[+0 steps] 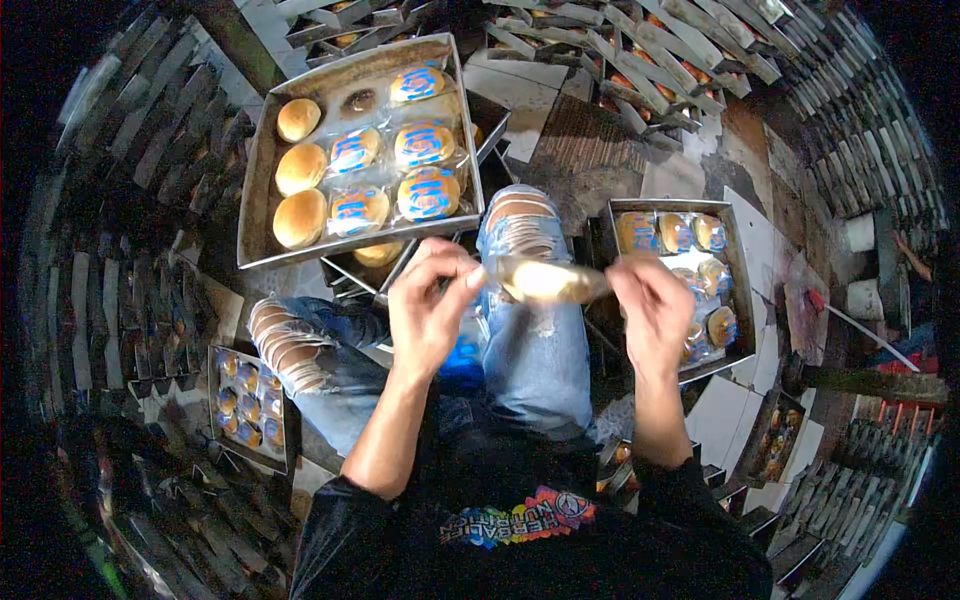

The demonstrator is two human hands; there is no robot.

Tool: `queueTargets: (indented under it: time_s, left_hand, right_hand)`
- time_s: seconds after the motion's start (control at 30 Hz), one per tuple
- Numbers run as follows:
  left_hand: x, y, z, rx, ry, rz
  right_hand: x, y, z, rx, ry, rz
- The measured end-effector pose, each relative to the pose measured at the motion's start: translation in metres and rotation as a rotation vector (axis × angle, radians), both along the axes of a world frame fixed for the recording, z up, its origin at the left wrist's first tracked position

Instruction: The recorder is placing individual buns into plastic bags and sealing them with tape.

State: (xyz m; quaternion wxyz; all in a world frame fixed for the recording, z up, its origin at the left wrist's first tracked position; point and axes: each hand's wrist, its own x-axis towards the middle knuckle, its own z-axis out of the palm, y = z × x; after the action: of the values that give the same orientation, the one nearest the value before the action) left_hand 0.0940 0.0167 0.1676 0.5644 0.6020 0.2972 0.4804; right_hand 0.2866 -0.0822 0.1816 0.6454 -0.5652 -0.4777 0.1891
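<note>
A bun in a clear bag (551, 280), blurred by motion, hangs level between my hands above the jeans. My right hand (654, 311) pinches the bag's right end. My left hand (433, 304) has thumb and fingers pinched at the left end, though blur hides the exact contact. Just beyond my left hand, a metal tray (259, 187) rests tilted on other trays. Down its left side sit three bare buns (300, 169), beside several bagged buns (426, 195) with blue print. A dark round stain (358, 100) marks the tray floor.
Right of my right hand lies a tray of bagged buns (701, 262); another such tray (247, 409) lies left of my legs. Stacked metal trays (97, 322) surround the seat on several sides. Ribbed brown cardboard (589, 131) covers part of the floor ahead.
</note>
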Motion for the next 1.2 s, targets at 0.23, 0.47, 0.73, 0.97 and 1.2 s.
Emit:
queueTargets:
  time_s: [0.23, 0.47, 0.73, 0.97, 1.2]
  left_hand:
    - [0.028, 0.005, -0.009, -0.177, 0.077, 0.245]
    - [0.005, -0.039, -0.07, -0.521, 0.263, 0.061]
    - [0.002, -0.062, -0.068, -0.877, -0.196, -0.065]
    - [-0.057, -0.042, -0.084, -0.385, 0.253, 0.233]
    - [-0.083, -0.036, -0.182, 0.402, 1.182, -0.09]
  right_hand:
    - [-0.001, 0.045, -0.016, -0.24, 0.262, -0.048]
    - [-0.001, -0.026, -0.075, -0.486, 0.679, -0.19]
    - [-0.062, -0.029, -0.048, -0.366, 1.486, -0.093]
    - [-0.111, 0.107, 0.018, 0.092, -0.326, 0.22]
    - [-0.141, 0.203, 0.061, 0.183, -0.785, 0.437]
